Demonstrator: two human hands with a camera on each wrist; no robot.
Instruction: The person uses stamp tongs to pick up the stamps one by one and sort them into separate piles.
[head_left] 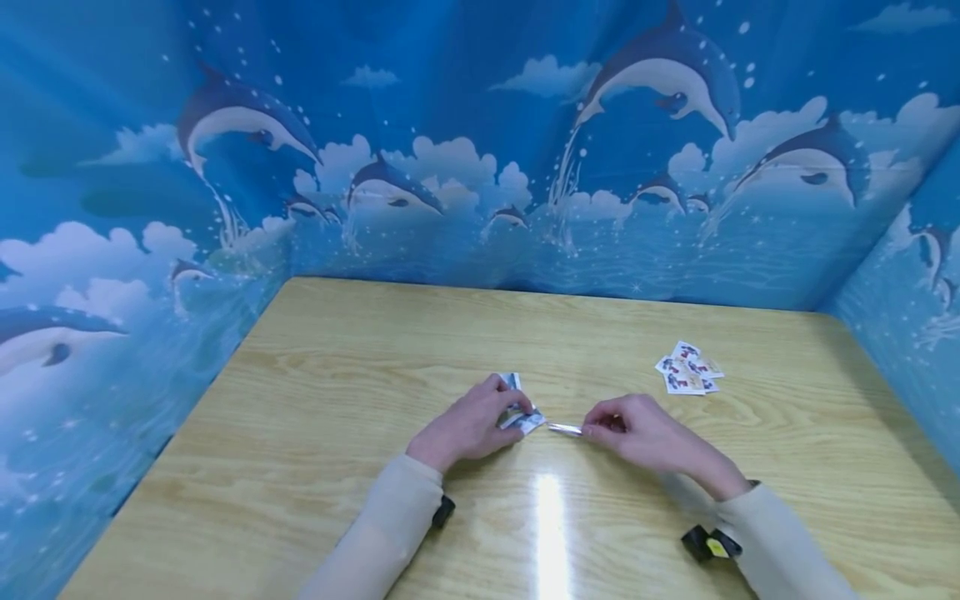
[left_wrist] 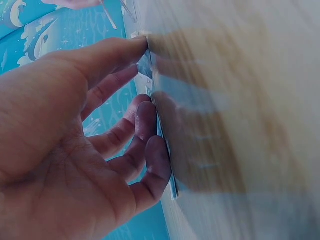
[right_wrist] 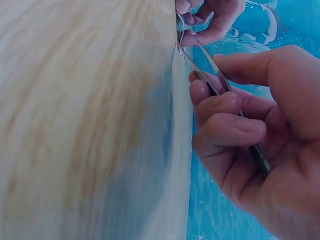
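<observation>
My left hand (head_left: 471, 423) rests on small printed cards or stickers (head_left: 531, 422) lying on the table, fingertips pressing down on them. Part of the printed pieces is hidden under the fingers. Seen from the left wrist, the bent fingertips (left_wrist: 159, 150) and the thumb touch a thin flat piece at table level. Tweezers (right_wrist: 261, 159) are gripped in my right hand (head_left: 647, 435), dark at the handle, with slim metal arms spread apart. Their tips (head_left: 558, 428) point left and lie close to the right edge of the printed pieces. Whether they touch cannot be made out.
Several small printed cards (head_left: 686, 375) overlap in a loose pile at the back right of the wooden table (head_left: 375, 350). Blue dolphin-print curtains (head_left: 465, 183) stand behind the table and along both sides. A bright reflection lies on the tabletop between the forearms.
</observation>
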